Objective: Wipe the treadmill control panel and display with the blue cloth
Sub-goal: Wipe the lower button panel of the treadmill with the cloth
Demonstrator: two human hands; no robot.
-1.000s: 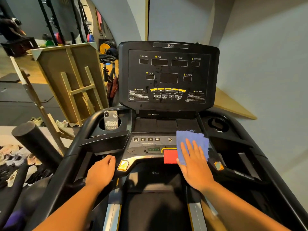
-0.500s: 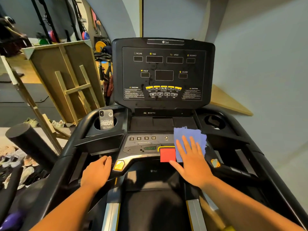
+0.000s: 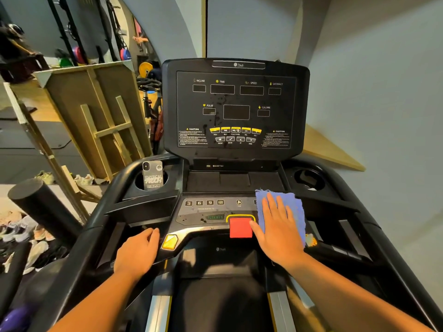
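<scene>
The treadmill's black display (image 3: pixel 236 109) stands upright ahead, speckled with dark droplets near its middle left. Below it lies the grey control panel (image 3: pixel 203 210) with number keys, a green START readout and a red stop button (image 3: pixel 240 227). The blue cloth (image 3: pixel 296 212) lies flat on the right half of that panel. My right hand (image 3: pixel 278 228) presses on the cloth with straight, spread fingers, its thumb beside the red button. My left hand (image 3: pixel 137 251) rests on the left handrail next to a yellow tab (image 3: pixel 169 242), fingers curled over the rail's edge.
A phone (image 3: pixel 153 174) stands in the left cup holder; the right cup holder (image 3: pixel 309 179) holds nothing visible. A wooden frame (image 3: pixel 96 116) leans at the left, with a black foam roller (image 3: pixel 40 207) and several shoes on the floor below. A grey wall closes the right side.
My right hand and the blue cloth have slid slightly forward on the right side of the panel. My left hand stays on the handrail.
</scene>
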